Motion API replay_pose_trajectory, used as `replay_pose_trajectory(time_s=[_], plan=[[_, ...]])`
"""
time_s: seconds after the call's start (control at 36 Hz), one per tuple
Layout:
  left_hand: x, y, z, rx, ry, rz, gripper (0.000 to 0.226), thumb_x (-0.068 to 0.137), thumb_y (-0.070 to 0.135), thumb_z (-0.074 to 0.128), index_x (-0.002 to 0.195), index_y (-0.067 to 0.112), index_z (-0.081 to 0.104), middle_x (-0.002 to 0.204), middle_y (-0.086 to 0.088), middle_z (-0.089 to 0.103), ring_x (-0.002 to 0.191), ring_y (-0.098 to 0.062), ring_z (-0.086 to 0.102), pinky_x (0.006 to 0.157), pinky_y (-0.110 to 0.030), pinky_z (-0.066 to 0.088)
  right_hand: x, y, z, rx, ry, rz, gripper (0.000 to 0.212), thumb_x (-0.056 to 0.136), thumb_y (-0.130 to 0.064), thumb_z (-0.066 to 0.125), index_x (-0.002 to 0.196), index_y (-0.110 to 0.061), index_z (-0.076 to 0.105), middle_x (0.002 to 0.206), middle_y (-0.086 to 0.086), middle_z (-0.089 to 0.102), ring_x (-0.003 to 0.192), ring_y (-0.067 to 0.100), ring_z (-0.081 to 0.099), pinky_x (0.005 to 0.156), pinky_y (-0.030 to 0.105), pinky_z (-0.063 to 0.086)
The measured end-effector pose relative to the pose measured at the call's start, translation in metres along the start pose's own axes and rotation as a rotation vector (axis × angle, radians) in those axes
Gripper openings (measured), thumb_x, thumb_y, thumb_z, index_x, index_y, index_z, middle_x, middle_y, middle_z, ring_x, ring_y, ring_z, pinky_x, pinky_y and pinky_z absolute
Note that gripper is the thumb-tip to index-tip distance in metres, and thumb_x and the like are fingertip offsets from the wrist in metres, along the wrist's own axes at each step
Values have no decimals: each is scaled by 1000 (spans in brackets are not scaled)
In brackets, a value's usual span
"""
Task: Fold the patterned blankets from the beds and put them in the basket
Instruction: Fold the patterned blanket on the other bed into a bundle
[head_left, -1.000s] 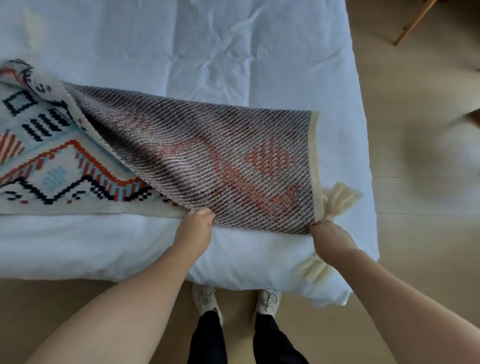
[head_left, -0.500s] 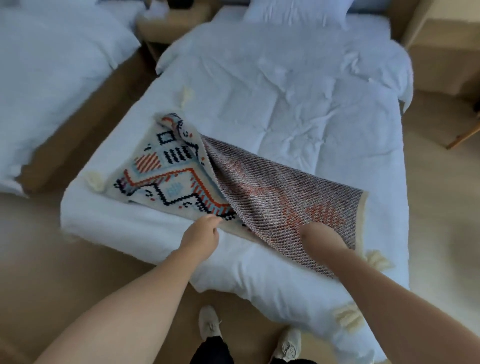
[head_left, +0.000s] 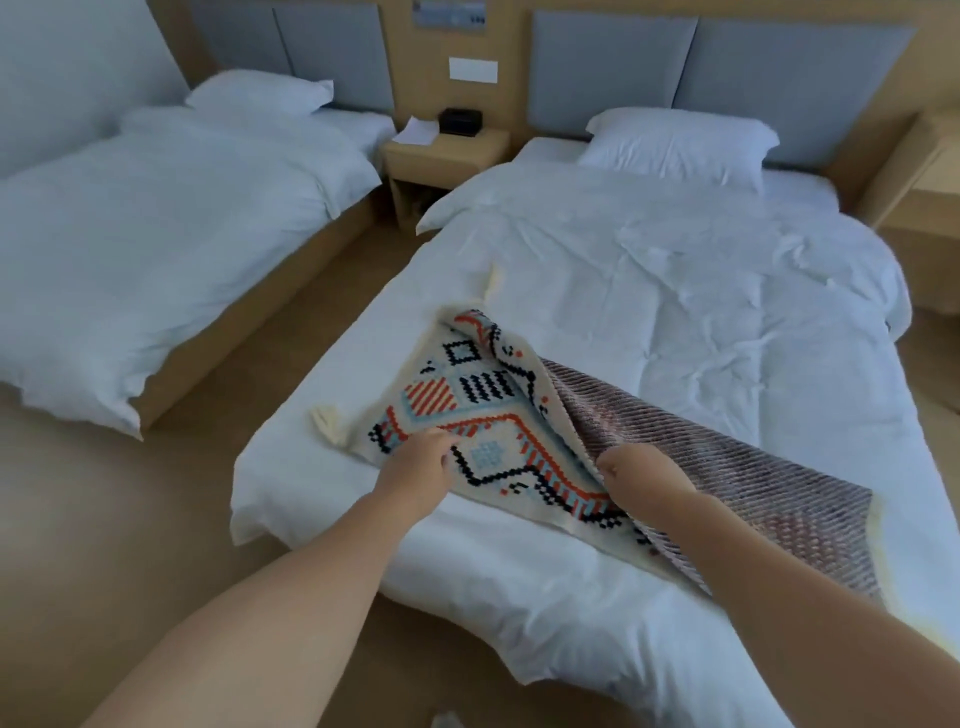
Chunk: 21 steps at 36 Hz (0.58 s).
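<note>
Near bed (head_left: 675, 322): white duvet, lying under both grips and stretching away beyond them.
Second bed (head_left: 156, 218): well to the left of the left grip, across a strip of floor.
Patterned blanket (head_left: 498, 415): on the near bed's foot, bright face up below the left grip, with its striped underside showing from the right grip outward.
Right grip (head_left: 641, 475): closed, with fingers curled round the folded-back blanket edge.
Left grip (head_left: 418, 467): narrow, with fingers curled onto the bright face, seemingly pinching it.
Tassel (head_left: 327, 426): cream, at the blanket corner left of the left grip.
</note>
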<state>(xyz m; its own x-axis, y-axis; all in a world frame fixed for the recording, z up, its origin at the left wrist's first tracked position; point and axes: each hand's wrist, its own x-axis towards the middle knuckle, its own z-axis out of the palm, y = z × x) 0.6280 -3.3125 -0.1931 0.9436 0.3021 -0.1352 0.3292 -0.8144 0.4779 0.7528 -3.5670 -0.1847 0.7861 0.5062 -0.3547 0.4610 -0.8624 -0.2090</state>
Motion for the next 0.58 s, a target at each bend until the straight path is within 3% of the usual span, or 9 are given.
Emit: replay_pose_trajectory(time_s=[0.14, 0.22, 0.36, 0.47, 0.58], plan=[[15, -45, -24, 13, -1, 14, 36, 95, 14, 44, 127, 18, 60, 127, -1, 58, 107, -20, 57, 86, -37, 51, 18, -49, 8, 19, -7, 12, 26, 86, -10, 44, 61, -15, 47, 59, -2, 49, 60, 21, 50, 49, 28, 35], [29, -56, -31, 39, -10, 22, 33, 96, 14, 43, 124, 17, 61, 122, -1, 59, 100, -20, 58, 81, -36, 52, 28, -59, 7, 26, -10, 16, 29, 87, -9, 43, 59, -18, 43, 60, -1, 51, 61, 21, 52, 51, 28, 38], [59, -57, -27, 37, -47, 58, 36, 98, 13, 41, 131, 15, 55, 129, -2, 55, 108, -21, 56, 87, -36, 49, 49, -58, 5, 55, 2, 42, 26, 90, -12, 44, 66, -15, 55, 65, -1, 58, 63, 20, 56, 60, 31, 49], [80, -51, -21, 17, -82, 62, 36, 99, 14, 41, 132, 15, 54, 133, 0, 52, 111, -19, 56, 90, -35, 48, 73, -50, 6, 55, -14, 60, 26, 91, -15, 43, 71, -20, 58, 71, -2, 60, 68, 20, 58, 59, 27, 42], [104, -49, -24, 40, -102, 51, 37, 99, 14, 42, 134, 16, 52, 136, 1, 50, 112, -18, 53, 86, -26, 42, 99, -46, 1, 117, -4, 85, 27, 92, -18, 43, 70, -23, 57, 74, -3, 63, 68, 17, 59, 62, 29, 47]])
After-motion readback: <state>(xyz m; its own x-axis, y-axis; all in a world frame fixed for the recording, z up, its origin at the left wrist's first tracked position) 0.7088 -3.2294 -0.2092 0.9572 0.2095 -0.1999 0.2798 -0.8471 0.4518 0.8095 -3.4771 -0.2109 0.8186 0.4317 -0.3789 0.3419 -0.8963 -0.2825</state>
